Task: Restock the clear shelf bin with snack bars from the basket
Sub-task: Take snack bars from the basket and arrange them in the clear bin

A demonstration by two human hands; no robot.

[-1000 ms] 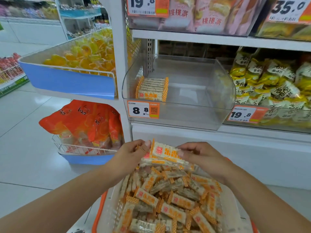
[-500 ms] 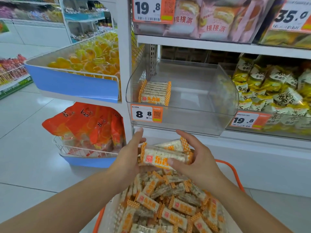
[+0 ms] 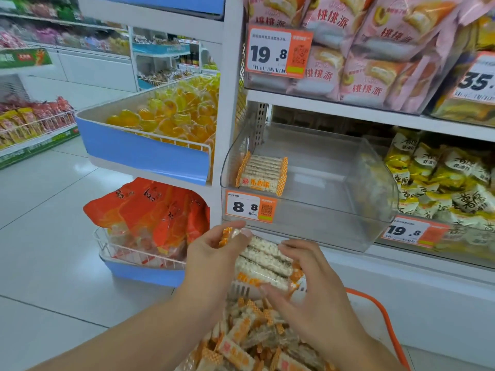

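Both hands clasp a stack of bars just above the basket, below the bin: the left hand curls over one end, the right hand wraps the other. The bars are pale puffed-rice slabs in clear wrappers with orange checkered ends. A short row sits in the bin's left corner.

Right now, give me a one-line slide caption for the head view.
Both hands grip a stack of snack bars below the clear bin.
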